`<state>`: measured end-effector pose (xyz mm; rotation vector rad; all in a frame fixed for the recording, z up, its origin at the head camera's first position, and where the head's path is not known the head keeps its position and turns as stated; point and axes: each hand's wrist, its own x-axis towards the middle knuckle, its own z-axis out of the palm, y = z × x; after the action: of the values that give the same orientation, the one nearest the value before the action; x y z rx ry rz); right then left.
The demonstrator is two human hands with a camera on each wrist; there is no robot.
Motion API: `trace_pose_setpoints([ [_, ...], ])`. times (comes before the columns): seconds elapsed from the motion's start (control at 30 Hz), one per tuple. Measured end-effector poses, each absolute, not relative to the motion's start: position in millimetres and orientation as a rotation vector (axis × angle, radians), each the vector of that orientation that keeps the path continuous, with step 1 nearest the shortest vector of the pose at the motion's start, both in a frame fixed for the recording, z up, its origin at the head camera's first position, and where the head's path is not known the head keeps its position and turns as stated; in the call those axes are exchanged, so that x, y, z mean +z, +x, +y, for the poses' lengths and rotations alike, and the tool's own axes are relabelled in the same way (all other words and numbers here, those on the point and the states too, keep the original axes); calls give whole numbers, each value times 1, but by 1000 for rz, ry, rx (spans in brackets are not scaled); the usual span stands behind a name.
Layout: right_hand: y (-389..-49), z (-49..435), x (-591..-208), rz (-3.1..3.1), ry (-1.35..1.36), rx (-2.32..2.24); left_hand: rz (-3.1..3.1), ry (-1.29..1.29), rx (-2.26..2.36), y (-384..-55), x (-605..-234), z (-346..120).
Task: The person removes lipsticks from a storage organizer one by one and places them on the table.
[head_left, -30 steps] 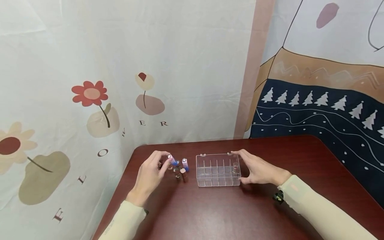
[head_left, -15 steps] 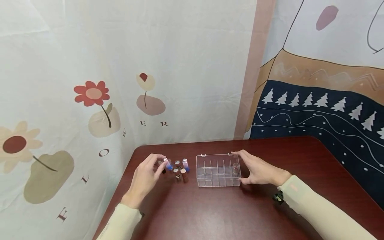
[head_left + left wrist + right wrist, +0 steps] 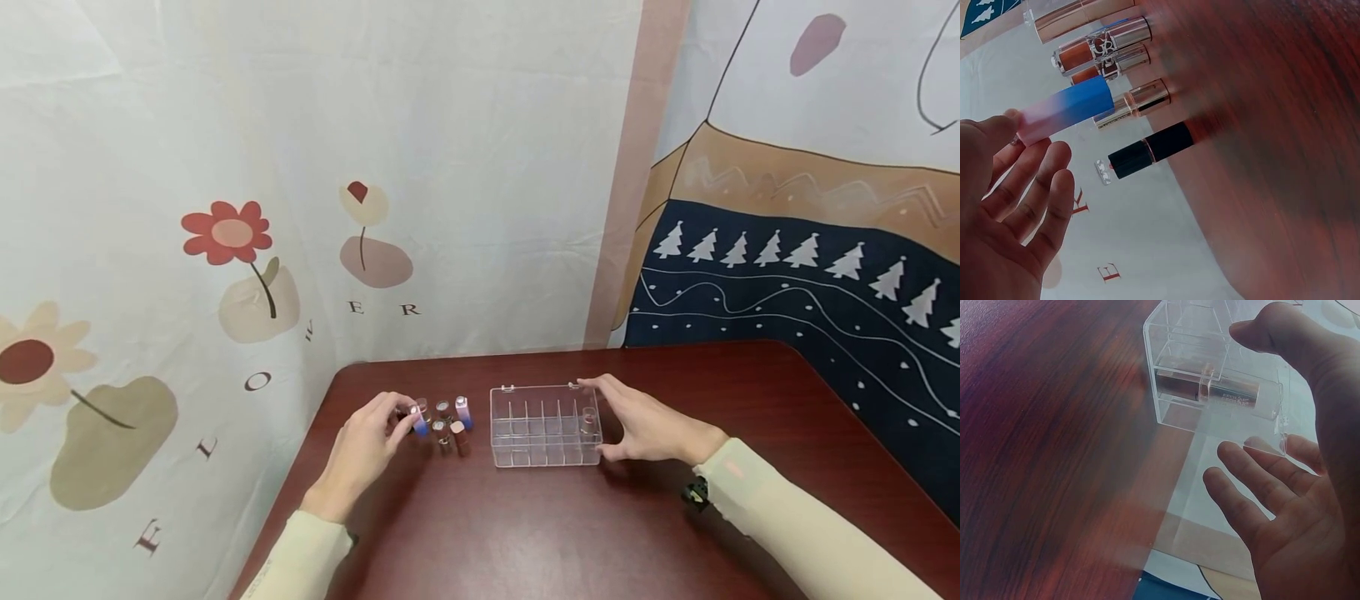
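Between thumb and fingertips, my left hand (image 3: 358,450) pinches a pink-to-blue lipstick tube (image 3: 1069,109) by its pink end. Its blue end hangs just above the table, among several standing lipsticks. A black lipstick (image 3: 1150,150) and a gold one with a clear cap (image 3: 1138,101) are closest to it in the left wrist view. My right hand (image 3: 652,423) holds the right side of a clear divided box (image 3: 546,454), thumb at the front and fingers at the back corner. One lipstick (image 3: 1222,390) stands in the box's rightmost column.
Another pink-and-blue lipstick (image 3: 462,412) stands left of the box, beside a brown lipstick with a pale top (image 3: 458,435). All rest on a dark red-brown table (image 3: 540,533). A printed cloth (image 3: 487,167) hangs behind the table's back edge.
My left hand has shifted left and slightly down with the pink-to-blue lipstick, which is now more upright and lower. The right hand and the box have stayed in place.
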<state>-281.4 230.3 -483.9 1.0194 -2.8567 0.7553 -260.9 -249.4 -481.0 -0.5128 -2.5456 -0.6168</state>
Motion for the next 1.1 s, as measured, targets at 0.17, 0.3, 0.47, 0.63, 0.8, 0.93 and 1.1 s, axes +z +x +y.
trace_pose_setpoints([
  [0.17,-282,230,-483,-2855,1025,763,-2598,-503,-608,-262,-484,-249],
  [0.3,-282,230,-483,-2852,1031,771,-2633,-497,-608,-263,-486,-249],
  [0.47,-281,230,-483,-2861,1021,767,-2675,-491,-601,-265,-488,-249],
  [0.63,-281,230,-482,-2858,1025,777,-2693,-507,-580,-266,-490,-248],
  [0.8,-281,230,-483,-2861,1018,779,-2719,-515,-570,-267,-490,-248],
  [0.93,-282,230,-483,-2866,1016,787,-2723,-519,-568,-267,-490,-249],
  [1.1,-282,231,-484,-2869,1013,790,-2733,-515,-559,-267,-491,-250],
])
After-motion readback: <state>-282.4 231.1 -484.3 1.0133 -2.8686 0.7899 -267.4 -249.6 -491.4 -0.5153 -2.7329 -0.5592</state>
